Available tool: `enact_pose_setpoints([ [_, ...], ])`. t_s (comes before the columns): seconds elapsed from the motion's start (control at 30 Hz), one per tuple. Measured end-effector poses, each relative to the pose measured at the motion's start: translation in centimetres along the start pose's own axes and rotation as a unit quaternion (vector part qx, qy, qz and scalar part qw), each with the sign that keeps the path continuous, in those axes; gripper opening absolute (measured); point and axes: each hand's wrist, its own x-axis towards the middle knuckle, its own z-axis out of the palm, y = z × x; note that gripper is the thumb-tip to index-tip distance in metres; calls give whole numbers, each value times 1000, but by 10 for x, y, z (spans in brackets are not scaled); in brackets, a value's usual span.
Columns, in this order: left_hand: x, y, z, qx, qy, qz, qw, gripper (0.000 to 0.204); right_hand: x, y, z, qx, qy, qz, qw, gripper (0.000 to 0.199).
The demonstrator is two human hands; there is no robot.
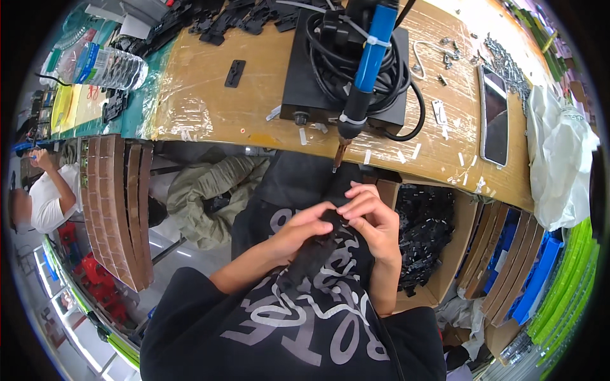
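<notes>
Both hands meet in front of my chest, just below the tip of a blue and black electric screwdriver [361, 82] that points down. Closed round a dark black part [330, 223] is my left hand [297, 233], thumb on top. My right hand [375, 219] pinches at the part's upper end with thumb and forefinger, its other fingers curled. What the right fingertips hold there is too small to make out. The part's outline blends into my black printed shirt, so its full shape is hard to tell.
On the taped table [210, 114] stand a black box [292, 82] with coiled cable and a plastic bottle [114, 66]. A phone [494, 117], screws [505, 60] and one black plate [235, 73] lie there. Right, a carton [467, 247] holds black parts. A co-worker [54, 190] is far left.
</notes>
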Motion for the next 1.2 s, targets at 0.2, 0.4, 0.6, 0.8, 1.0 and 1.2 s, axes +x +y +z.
enact_pose_setpoints([
  [0.2, 7, 14, -12, 86, 121, 94, 984, 15, 2, -1, 27, 41, 118, 127, 984, 27],
  [0.4, 8, 23, 3, 189, 186, 175, 948, 16, -11, -17, 26, 329, -10, 303, 895, 39],
  [0.6, 9, 30, 6, 212, 189, 174, 943, 16, -10, -22, 38, 318, 55, 283, 903, 36],
  [0.8, 11, 30, 6, 218, 182, 170, 943, 17, -9, -23, 38, 318, 62, 272, 906, 35],
  [1.0, 12, 32, 11, 197, 185, 174, 947, 17, -6, -30, 38, 301, 63, 264, 914, 34],
  [1.2, 11, 32, 10, 184, 179, 176, 950, 17, -5, -33, 39, 289, 64, 261, 919, 34],
])
